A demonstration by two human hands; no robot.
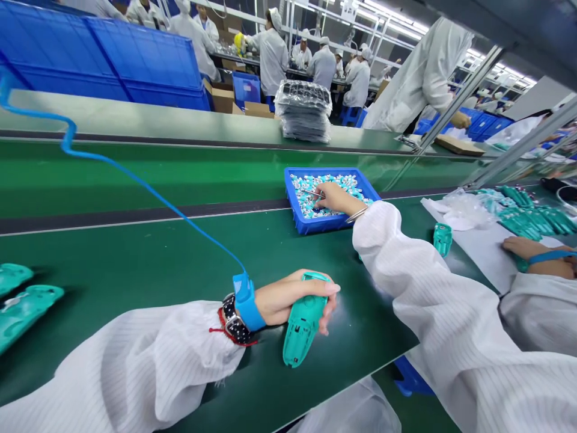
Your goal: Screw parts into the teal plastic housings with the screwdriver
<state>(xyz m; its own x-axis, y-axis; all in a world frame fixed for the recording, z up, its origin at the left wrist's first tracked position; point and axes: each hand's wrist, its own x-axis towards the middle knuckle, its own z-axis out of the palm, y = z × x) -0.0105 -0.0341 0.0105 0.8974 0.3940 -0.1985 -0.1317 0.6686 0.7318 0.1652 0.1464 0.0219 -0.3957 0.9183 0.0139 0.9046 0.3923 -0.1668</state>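
Observation:
My left hand (279, 296) is closed round a teal plastic shell (301, 328), an elongated housing with small slots and openings, held tilted above the green bench. A blue strap with a coiled cord (180, 213) circles that wrist beside a dotted watch band. My right hand (336, 198) reaches into a shallow blue tray (322, 226) filled with small white and light-blue parts (311, 207). Its fingers pinch a thin metal tool, apparently tweezers (312, 193), whose tip is among the parts. Whether the tip grips a part is too small to tell.
Teal shells (31, 310) lie at the left edge, and one shell (442, 239) lies right of my arm. Beside me a co-worker's hand (525, 248) rests near piled teal shells (536, 216). A raised ledge carries blue bins (144, 57) and stacked wrapped packs (303, 111).

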